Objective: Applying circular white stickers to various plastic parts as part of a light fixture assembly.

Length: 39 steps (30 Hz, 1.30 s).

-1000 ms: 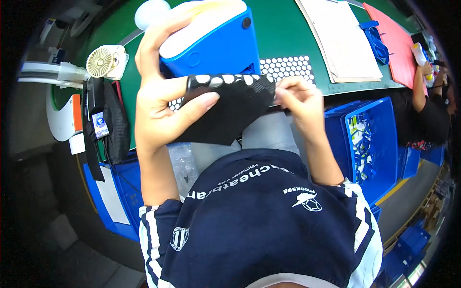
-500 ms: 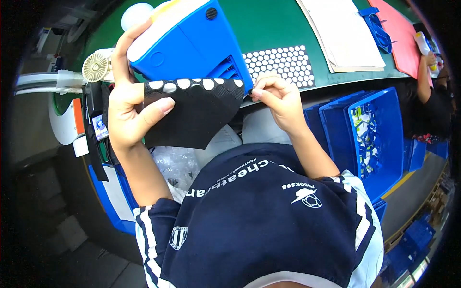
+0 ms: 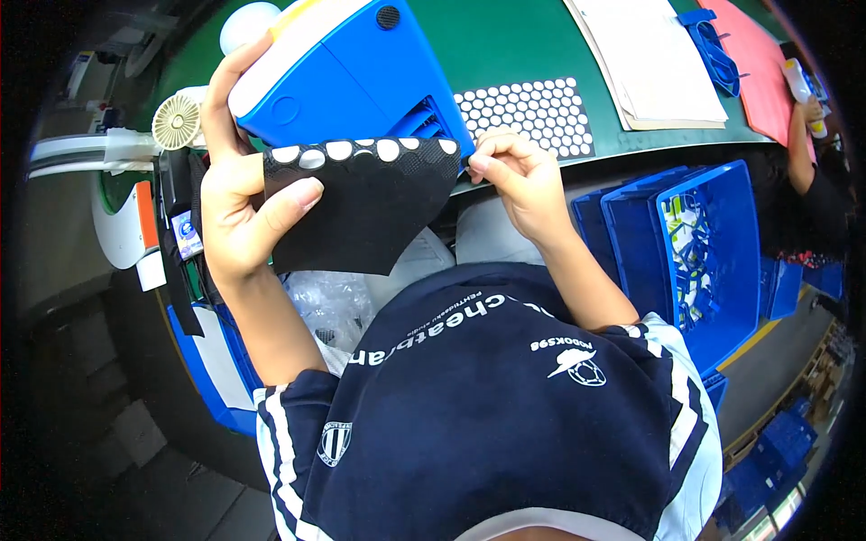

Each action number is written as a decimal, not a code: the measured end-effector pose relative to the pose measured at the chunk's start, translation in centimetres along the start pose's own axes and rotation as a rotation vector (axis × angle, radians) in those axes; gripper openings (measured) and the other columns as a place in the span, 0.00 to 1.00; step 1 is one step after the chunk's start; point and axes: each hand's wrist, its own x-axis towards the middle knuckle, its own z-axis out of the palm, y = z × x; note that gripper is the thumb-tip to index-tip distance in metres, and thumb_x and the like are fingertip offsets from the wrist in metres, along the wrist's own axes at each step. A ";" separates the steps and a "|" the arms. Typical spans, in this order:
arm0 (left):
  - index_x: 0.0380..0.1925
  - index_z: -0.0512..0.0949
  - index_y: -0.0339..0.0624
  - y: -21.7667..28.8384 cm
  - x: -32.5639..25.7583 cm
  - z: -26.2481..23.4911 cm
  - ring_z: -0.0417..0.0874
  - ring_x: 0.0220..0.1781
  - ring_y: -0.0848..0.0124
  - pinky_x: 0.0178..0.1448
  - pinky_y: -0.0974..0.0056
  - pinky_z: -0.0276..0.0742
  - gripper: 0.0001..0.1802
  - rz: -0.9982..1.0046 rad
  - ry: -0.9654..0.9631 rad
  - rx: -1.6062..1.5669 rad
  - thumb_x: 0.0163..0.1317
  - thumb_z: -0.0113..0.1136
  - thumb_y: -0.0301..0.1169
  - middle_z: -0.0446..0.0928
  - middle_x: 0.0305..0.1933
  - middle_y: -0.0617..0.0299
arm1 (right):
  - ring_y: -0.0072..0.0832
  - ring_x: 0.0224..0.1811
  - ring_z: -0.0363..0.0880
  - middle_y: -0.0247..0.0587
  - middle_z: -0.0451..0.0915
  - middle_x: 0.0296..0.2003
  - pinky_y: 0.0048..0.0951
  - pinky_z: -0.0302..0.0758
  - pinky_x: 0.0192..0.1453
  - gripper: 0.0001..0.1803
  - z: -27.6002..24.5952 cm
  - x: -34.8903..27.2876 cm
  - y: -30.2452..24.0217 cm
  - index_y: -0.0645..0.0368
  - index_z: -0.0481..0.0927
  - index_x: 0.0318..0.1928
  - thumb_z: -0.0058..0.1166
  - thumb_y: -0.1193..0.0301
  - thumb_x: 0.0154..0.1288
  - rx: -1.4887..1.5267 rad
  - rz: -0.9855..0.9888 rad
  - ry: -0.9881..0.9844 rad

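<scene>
My left hand (image 3: 236, 207) is wrapped round a blue and white plastic housing (image 3: 347, 77), its fingers along the white side. Under the same thumb it holds a black sheet (image 3: 352, 203) with white round spots along its bent upper edge. A round black pad (image 3: 388, 17) sits near the housing's far corner. Thumb and forefinger of my right hand (image 3: 525, 185) are pinched together at the housing's near right corner. What lies between those fingertips is too small to make out. Slots show in the blue face close to that corner.
On the green table (image 3: 532, 54) lie a sheet of white dots (image 3: 528, 117), a stack of white paper (image 3: 645, 63) and a blue part (image 3: 713, 54). A small fan (image 3: 177, 123) stands left. Blue bins (image 3: 722, 261) holding small parts are at right. Another person's arm (image 3: 799, 149) is far right.
The housing and black sheet have shifted slightly left and away from me. A small dark bit at my right fingertips no longer shows clearly; that hand stays at the corner.
</scene>
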 end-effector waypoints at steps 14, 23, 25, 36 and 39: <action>0.26 0.82 0.37 -0.8 0.1 -0.5 0.57 0.65 0.51 0.66 0.54 0.49 0.15 0.105 -0.054 0.063 0.42 0.63 0.37 0.53 0.66 0.44 | 0.23 0.34 0.73 0.40 0.73 0.35 0.21 0.71 0.39 0.04 0.1 0.2 0.0 0.66 0.75 0.34 0.53 0.82 0.57 -0.044 -0.023 -0.006; 0.24 0.82 0.37 -0.6 0.2 -0.3 0.57 0.65 0.52 0.66 0.55 0.49 0.14 0.111 -0.054 0.093 0.41 0.64 0.37 0.54 0.65 0.43 | 0.22 0.33 0.73 0.38 0.72 0.32 0.22 0.72 0.37 0.06 -0.1 0.6 -0.3 0.62 0.70 0.34 0.52 0.81 0.58 -0.074 -0.025 -0.041; 0.23 0.82 0.38 -0.5 0.3 -0.3 0.57 0.65 0.53 0.66 0.55 0.49 0.13 0.094 -0.051 0.090 0.41 0.64 0.37 0.55 0.66 0.44 | 0.22 0.31 0.73 0.37 0.72 0.31 0.22 0.72 0.36 0.07 -0.4 1.0 -0.4 0.60 0.68 0.35 0.52 0.81 0.59 -0.039 -0.037 -0.058; 0.26 0.84 0.41 -1.0 0.1 -0.3 0.58 0.66 0.57 0.66 0.53 0.52 0.11 0.109 0.011 0.089 0.42 0.63 0.34 0.58 0.65 0.49 | 0.20 0.40 0.72 0.36 0.75 0.35 0.19 0.67 0.41 0.18 2.2 1.4 -5.8 0.61 0.73 0.41 0.63 0.74 0.49 -0.582 -0.591 -0.001; 0.27 0.84 0.41 -0.7 -0.1 -0.2 0.58 0.66 0.57 0.66 0.54 0.53 0.11 0.064 0.045 0.074 0.42 0.64 0.34 0.58 0.65 0.50 | 0.25 0.39 0.75 0.39 0.77 0.38 0.21 0.69 0.43 0.21 4.7 2.1 -6.8 0.59 0.74 0.45 0.64 0.71 0.49 -0.790 -0.684 -0.145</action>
